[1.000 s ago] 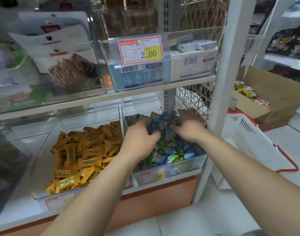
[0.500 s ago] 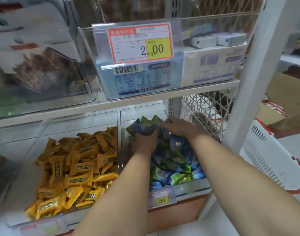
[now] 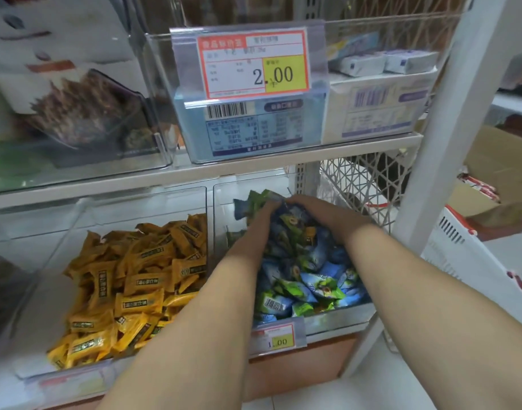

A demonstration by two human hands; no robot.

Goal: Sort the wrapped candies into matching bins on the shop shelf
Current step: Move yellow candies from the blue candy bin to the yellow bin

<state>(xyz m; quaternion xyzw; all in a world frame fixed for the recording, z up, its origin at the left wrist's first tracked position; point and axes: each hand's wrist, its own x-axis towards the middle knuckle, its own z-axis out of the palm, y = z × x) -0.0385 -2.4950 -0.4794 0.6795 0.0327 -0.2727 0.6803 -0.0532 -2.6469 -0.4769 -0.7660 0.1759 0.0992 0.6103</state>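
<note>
Head view, centre right: left hand and right hand curl together round a heap of blue-green candies over the back of the right bin; they look light, slippery and loose, so scooping from both sides seems safest.

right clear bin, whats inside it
The right bin holds blue and green wrapped candies; the left hand and right hand cup a bunch near its back. Its floor and whatever lies under the pile are hidden.
</note>
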